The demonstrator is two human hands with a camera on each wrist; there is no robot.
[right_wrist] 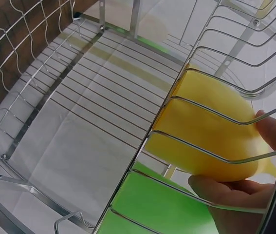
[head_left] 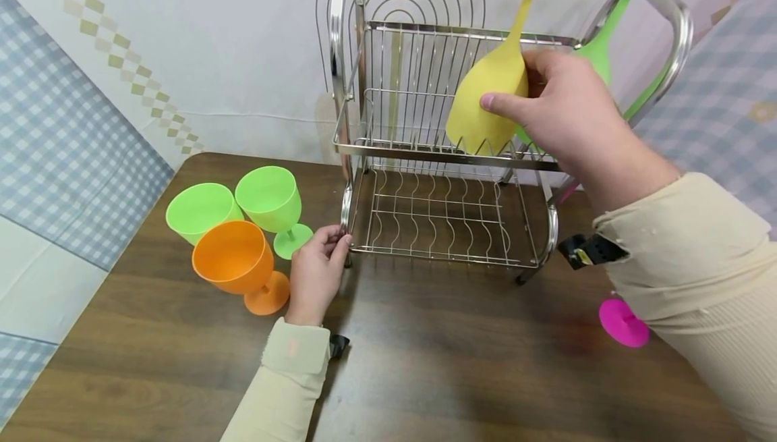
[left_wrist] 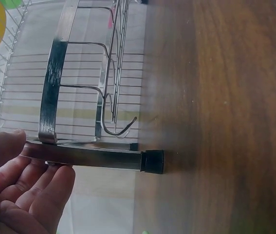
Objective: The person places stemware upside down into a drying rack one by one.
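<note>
Head view puts the sleeves [head_left: 692, 260] nearest us, above the table [head_left: 437, 354]. The right one meets the edge of a magenta disc [head_left: 624, 325], perhaps a cup's foot, so a low swing of that arm could knock it. The left hand [head_left: 317, 273] lies just beside the orange cup [head_left: 233, 258]; a shift of the knuckles might tip it. Thumb and curled fingers pinch the front left post [left_wrist: 94, 156] of the rack [head_left: 336, 37], and we judge that letting go could let the rack rock under a push from above.

Farther off, the right hand [head_left: 564, 108] grasps the yellow cup [head_left: 488, 94], thumb on the bowl's near side, fingers round behind, as we also see in the right wrist view. This cup is foot up and tilted, its bowl in the upper tier [head_left: 394, 152]. Released while leaning, it could slide or topple; pushed sideways, it might jostle the green cup [head_left: 597, 57] next to it.

Counting outward, we find two hands, one magenta disc, one orange cup and a pair of lime cups [head_left: 268, 192] at the table's left, one rack with two tiers, one yellow cup and at least one green cup. A green strip [head_left: 648, 94] shows by the rack's right side; we cannot tell whether it belongs to another. Behind stands one pale backdrop [head_left: 243, 37].
</note>
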